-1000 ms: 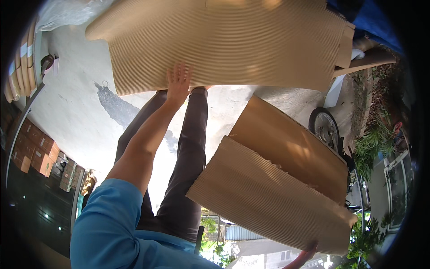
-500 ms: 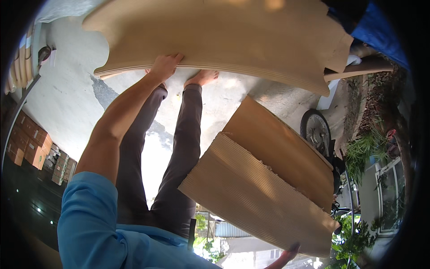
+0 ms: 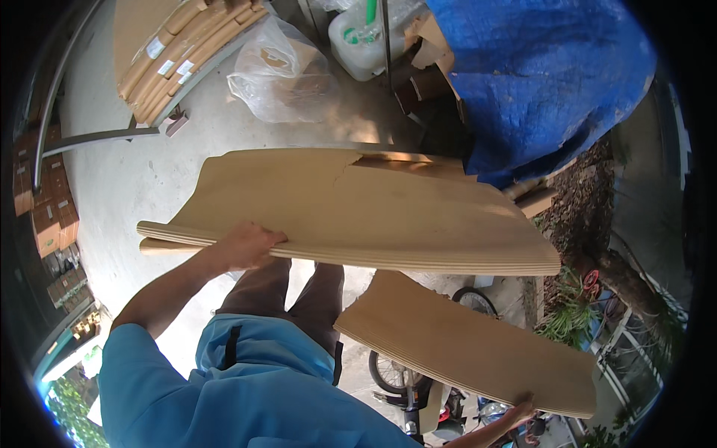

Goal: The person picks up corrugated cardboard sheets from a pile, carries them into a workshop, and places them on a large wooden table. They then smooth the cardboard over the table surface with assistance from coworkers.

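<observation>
A large brown cardboard sheet (image 3: 351, 205) with a ridged, layered edge and a torn far edge spans the middle of the view. My left hand (image 3: 258, 245) grips its near edge, left of centre, the fingers wrapped over the top. A second brown cardboard sheet (image 3: 463, 340) hangs tilted at the lower right, with a ragged upper edge. My right hand (image 3: 523, 408) is closed on its lower ridged edge near the right end. The two pieces lie close to each other; whether they are joined cannot be seen.
Long brown tubes (image 3: 175, 56) lie at the far left near a metal rail (image 3: 104, 140). Beyond the cardboard are a clear plastic bag (image 3: 280, 75), a whitish jug (image 3: 366, 41) and a blue tarp (image 3: 545, 82). Behind the second sheet stands a motorbike (image 3: 414, 396). Cartons (image 3: 48, 224) are stacked left.
My view has swung so the tubes, bag and jug now show. The large sheet sits lower in view and the second sheet is turned flatter. Both hands keep their holds.
</observation>
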`<state>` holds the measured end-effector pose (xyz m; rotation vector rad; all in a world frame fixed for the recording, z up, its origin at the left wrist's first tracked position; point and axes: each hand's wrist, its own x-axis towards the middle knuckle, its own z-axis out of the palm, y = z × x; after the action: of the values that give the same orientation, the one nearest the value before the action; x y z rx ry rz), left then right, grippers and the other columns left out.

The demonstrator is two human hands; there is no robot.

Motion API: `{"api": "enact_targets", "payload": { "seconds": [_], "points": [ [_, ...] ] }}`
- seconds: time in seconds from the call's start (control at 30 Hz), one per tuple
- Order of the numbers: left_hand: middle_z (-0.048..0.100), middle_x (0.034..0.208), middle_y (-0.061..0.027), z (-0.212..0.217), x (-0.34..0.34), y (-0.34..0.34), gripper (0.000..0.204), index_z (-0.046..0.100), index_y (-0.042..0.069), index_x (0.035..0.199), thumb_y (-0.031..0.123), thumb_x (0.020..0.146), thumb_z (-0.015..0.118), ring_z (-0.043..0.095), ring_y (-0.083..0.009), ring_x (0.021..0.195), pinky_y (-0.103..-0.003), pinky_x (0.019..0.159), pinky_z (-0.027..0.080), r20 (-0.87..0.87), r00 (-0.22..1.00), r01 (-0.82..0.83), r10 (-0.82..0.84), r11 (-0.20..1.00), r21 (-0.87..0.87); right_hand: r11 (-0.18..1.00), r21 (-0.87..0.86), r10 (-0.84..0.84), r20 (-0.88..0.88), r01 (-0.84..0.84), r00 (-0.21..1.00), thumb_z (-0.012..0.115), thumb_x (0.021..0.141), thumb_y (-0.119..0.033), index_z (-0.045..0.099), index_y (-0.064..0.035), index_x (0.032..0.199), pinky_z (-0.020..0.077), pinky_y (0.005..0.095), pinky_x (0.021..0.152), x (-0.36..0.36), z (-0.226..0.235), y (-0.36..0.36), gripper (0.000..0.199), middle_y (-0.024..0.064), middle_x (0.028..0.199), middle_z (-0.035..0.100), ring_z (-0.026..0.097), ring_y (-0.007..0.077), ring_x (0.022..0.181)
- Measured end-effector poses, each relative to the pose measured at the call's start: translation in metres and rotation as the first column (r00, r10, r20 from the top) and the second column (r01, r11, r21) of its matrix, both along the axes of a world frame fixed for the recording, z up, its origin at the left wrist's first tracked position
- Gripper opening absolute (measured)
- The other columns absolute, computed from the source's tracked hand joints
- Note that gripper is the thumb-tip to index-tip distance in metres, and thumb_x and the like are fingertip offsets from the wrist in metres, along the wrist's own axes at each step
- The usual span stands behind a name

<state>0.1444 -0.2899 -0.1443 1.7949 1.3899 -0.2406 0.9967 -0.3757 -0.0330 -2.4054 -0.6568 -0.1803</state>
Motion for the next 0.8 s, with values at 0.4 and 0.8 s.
{"api": "enact_targets", "payload": {
  "seconds": [0.4, 0.8],
  "points": [
    [0.07, 0.102, -0.0143, 0.141, -0.101, -0.207, 0.036, 0.067, 0.012, 0.115, 0.007, 0.08, 0.062, 0.066, -0.0332, 0.098, -0.045, 0.082, 0.053, 0.021, 0.915, -0.401, 0.404, 0.898, 0.18, 0.825, -0.135, 0.515, 0.579, -0.549, 0.632, 0.062, 0.093, -0.052, 0.066, 0.0109, 0.102, 0.0523, 0.0548, 0.071, -0.129, 0.139, 0.125, 0.064, 0.0317, 0.09, 0.066, 0.064, 0.0396, 0.08],
    [0.073, 0.087, -0.0162, 0.215, -0.239, -0.579, 0.045, 0.069, 0.018, 0.12, 0.004, 0.079, 0.057, 0.07, -0.0351, 0.083, -0.046, 0.079, 0.056, -0.184, 0.471, -0.835, 0.863, 0.503, 0.223, 0.332, 0.067, 0.735, 0.607, -0.941, 0.302, 0.071, 0.094, -0.035, 0.037, -0.0003, 0.046, 0.0249, 0.0436, 0.04, -0.555, 0.238, 0.079, 0.068, 0.0088, 0.042, 0.03, 0.024, 0.021, 0.039]
  ]
}}
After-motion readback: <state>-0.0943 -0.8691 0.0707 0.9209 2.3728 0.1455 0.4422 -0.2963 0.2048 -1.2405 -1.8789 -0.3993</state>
